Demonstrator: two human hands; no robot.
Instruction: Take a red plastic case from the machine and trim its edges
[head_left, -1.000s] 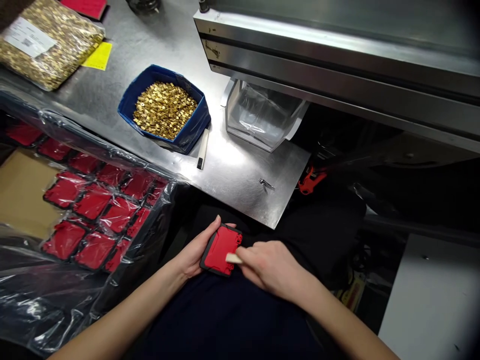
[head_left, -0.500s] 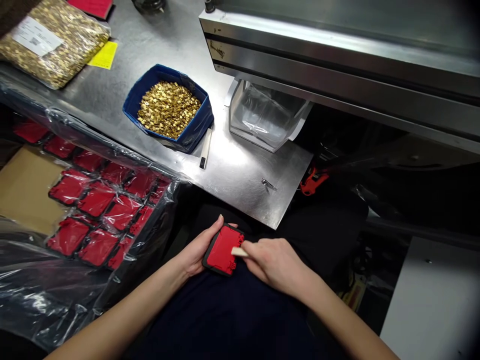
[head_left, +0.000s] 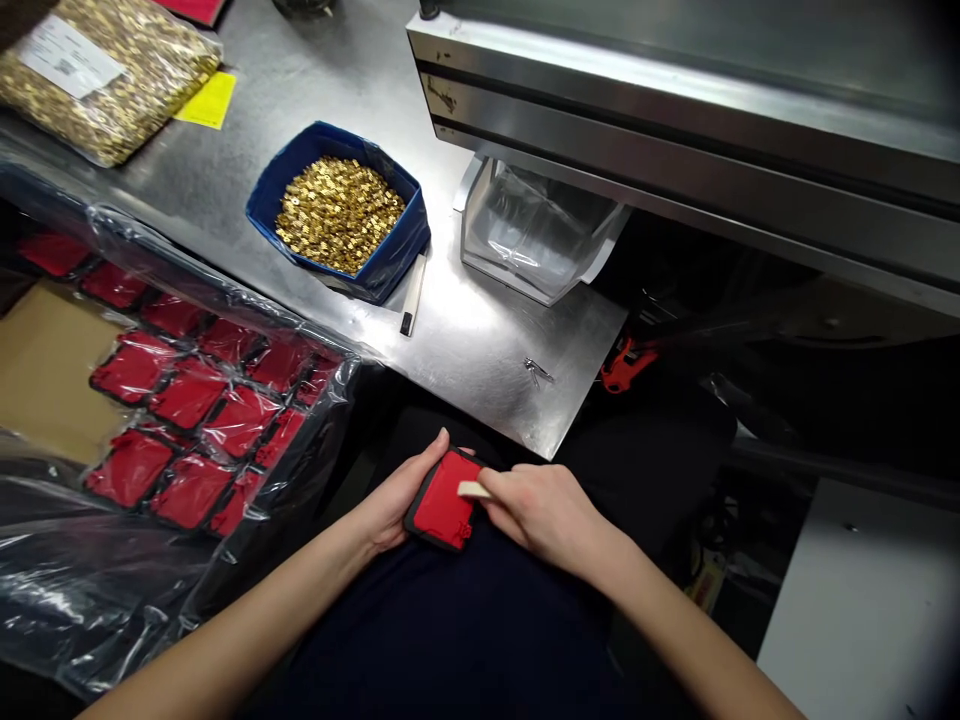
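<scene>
My left hand [head_left: 403,502] is closed on the left side of a rectangular red part with a black rim [head_left: 444,503], held above my lap. Between the fingers of my right hand [head_left: 541,515] is a pale flat stick [head_left: 475,490], its tip lying over the red face near the right edge. Whether the tip touches the face I cannot tell. My right fingers cover the part's upper right corner. Small raised details show along its lower right edge.
A blue bin [head_left: 409,245] of small gold metal pieces stands on the metal table [head_left: 480,360], beside a pale cutter-like tool [head_left: 413,295] and nail clippers [head_left: 537,372]. At left, a plastic-lined box [head_left: 315,345] holds several red parts. A metal beam [head_left: 600,130] overhangs a clear-lined tray [head_left: 525,235].
My right hand has moved slightly up along the red part's right edge with the stick. My left hand keeps its hold, and the view has shifted a little.
</scene>
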